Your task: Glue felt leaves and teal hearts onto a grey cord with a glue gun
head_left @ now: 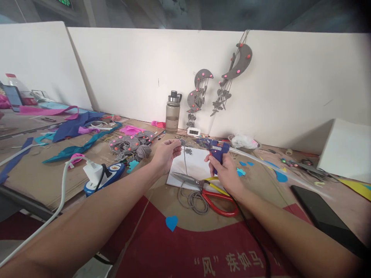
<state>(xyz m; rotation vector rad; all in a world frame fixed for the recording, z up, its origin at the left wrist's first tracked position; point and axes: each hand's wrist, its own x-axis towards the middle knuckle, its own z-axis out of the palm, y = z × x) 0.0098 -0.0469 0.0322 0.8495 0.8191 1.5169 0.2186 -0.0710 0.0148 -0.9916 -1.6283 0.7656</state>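
Pinched in the fingertips of my left hand (pixel 166 157) is a small grey felt piece (pixel 182 142). Grey yarn (pixel 185 162) hangs below it over a white sheet (pixel 174 170). My right hand (pixel 227 172) grips a blue hot glue gun (pixel 219 150) by its handle, nozzle pointing left toward the felt piece. A long clear glue stick (pixel 261 162) sticks out of its rear. Another small grey felt piece (pixel 188 151) lies on the sheet. Scissors (pixel 222 211) with red and yellow handles rest across the sheet's near edge, and a loose yarn coil (pixel 198 203) lies beside them.
A water bottle (pixel 172 116) stands by the white board (pixel 124 69), where grey moon hangings (pixel 245 58) are hung. A power strip (pixel 108 179) and grey felt pile (pixel 131 144) sit left. A black phone (pixel 321 216) lies right; the glue gun's cord (pixel 255 235) trails toward me.
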